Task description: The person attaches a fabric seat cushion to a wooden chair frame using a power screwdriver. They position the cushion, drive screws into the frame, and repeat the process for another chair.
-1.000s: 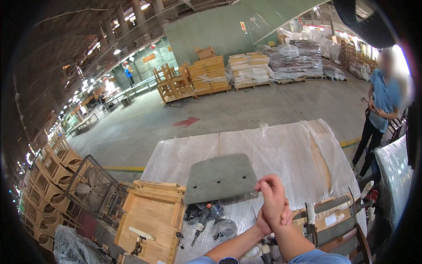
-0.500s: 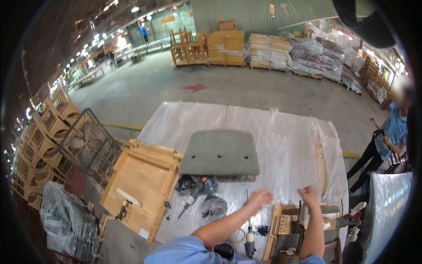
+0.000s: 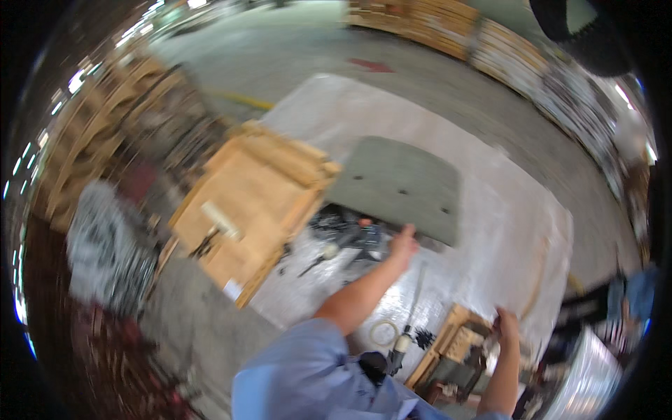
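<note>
Your sleeve: blue, lower centre, nearest the cam; both forearms run up from it.
Your right hand (image 3: pixel 505 327): low right, fingers curled on the top edge of a small wooden frame (image 3: pixel 458 343); grip looks closed, but blur hides the fingertips.
Wooden frame: open-topped, sits at the bench's near right corner; what's inside is dark & blurred, can't tell.
Near bits: a pale ring (image 3: pixel 383 332) & a dark brush-like tool (image 3: pixel 421 338) lie on the sheet just left of the frame.
Your left hand (image 3: pixel 403 243): arm stretched fwd, hand at the near edge of the grey-green panel (image 3: pixel 399 185); touching or just short, can't tell; fingers too blurred to say spread or closed.
Tools (image 3: pixel 346 234): dark clutter on the sheet, just left of your left hand.
Bench (image 3: pixel 504 231): covered w/ whitish plastic sheet; the panel lies flat mid-bench.
Wooden tray (image 3: pixel 255 203): shallow box left of the panel, holds a pale roller-like tool (image 3: pixel 220 219).
Far: concrete floor, stacked timber pallets (image 3: pixel 448 31).
</note>
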The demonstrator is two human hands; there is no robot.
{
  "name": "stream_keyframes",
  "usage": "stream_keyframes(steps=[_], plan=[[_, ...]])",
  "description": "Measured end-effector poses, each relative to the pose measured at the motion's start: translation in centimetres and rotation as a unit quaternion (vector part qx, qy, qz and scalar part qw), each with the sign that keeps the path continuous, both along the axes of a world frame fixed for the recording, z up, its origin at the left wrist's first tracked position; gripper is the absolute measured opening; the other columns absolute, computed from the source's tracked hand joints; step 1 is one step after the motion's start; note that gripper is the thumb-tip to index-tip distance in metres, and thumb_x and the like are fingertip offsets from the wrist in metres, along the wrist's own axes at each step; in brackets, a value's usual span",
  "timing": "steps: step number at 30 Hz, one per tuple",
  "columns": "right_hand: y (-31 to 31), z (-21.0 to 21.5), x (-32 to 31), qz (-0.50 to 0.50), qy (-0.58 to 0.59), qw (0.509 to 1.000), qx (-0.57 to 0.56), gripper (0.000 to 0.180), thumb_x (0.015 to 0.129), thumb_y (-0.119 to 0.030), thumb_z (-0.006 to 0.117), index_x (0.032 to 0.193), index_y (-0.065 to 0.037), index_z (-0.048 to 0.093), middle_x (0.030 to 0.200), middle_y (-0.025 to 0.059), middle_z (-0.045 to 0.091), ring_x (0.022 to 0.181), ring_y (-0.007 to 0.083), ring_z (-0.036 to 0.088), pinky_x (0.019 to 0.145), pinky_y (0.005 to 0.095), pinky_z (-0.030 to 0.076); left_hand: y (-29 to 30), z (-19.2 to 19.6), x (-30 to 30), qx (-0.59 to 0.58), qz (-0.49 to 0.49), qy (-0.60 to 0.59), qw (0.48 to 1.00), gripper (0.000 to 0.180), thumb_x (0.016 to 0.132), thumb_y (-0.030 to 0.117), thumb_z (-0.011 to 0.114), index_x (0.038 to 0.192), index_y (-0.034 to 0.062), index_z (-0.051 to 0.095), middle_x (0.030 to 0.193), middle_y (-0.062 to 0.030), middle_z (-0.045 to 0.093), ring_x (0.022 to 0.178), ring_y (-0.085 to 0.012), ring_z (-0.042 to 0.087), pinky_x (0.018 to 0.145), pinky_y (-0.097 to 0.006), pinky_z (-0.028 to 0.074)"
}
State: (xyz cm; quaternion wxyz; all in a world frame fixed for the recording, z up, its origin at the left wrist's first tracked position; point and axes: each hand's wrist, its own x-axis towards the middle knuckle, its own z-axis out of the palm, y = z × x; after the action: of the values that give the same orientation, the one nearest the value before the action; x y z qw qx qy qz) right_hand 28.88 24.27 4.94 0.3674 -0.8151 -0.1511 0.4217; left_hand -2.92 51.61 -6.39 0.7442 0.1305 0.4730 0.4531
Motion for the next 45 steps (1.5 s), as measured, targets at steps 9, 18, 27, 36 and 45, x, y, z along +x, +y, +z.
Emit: stream_keyframes(steps=[9,18,27,36,45], plan=[[-7.0,6.3,-1.9,-0.13,-0.086,0.963,0.22,0.046,0.101,-0.032,0.063,0.061,-0.015,0.047,0.054,-0.0055,0.04,0.049,0.0064,0.039,0.049,0.0271,0.032,3.2,2.6,-2.1,-0.013,0.077,-0.106,0.991,0.091,0.079,0.058,0.082,0.146,0.0108,0.043,0.142,-0.0075,0.054,0.127,-0.026,0.055,0.103,-0.047,0.046],[-8.4,11.4,-10.7,0.005,-0.349,0.918,0.189,0.035,0.096,-0.008,0.065,0.068,-0.002,0.046,0.064,-0.0007,0.042,0.066,0.0102,0.038,0.059,0.0316,0.031,5.2,2.5,-1.6,0.054,0.12,-0.213,0.968,0.061,0.087,0.026,0.078,0.14,0.0106,0.051,0.142,-0.0085,0.055,0.129,-0.029,0.053,0.109,-0.057,0.039],[-8.2,10.7,-11.7,-0.021,-0.42,0.877,0.23,0.035,0.093,-0.009,0.07,0.067,0.003,0.051,0.062,0.0101,0.048,0.058,0.0184,0.043,0.055,0.0363,0.035,1.6,10.2,-5.2,0.114,0.087,-0.179,0.973,0.062,0.088,0.013,0.076,0.143,0.0111,0.048,0.141,-0.0076,0.053,0.13,-0.0282,0.051,0.107,-0.056,0.042],[-3.2,14.9,-18.6,0.017,-0.329,0.877,0.349,0.023,0.1,-0.017,0.062,0.113,0.003,0.064,0.101,0.0089,0.069,0.09,0.0203,0.064,0.098,0.0361,0.05,-12.9,20.1,-19.8,0.266,-0.009,-0.168,0.949,0.061,0.093,0.013,0.069,0.147,0.0026,0.042,0.145,-0.0124,0.051,0.135,-0.0298,0.048,0.115,-0.047,0.037],[-2.2,15.6,-31.5,0.042,0.379,0.74,0.553,0.068,0.09,-0.036,0.073,0.144,-0.003,0.047,0.142,0.0148,0.057,0.13,0.0336,0.054,0.115,0.0511,0.039,-22.1,24.6,-30.3,0.35,-0.064,-0.187,0.916,0.066,0.088,0.015,0.074,0.145,0.0014,0.044,0.137,-0.0115,0.056,0.125,-0.0294,0.058,0.105,-0.047,0.05]])
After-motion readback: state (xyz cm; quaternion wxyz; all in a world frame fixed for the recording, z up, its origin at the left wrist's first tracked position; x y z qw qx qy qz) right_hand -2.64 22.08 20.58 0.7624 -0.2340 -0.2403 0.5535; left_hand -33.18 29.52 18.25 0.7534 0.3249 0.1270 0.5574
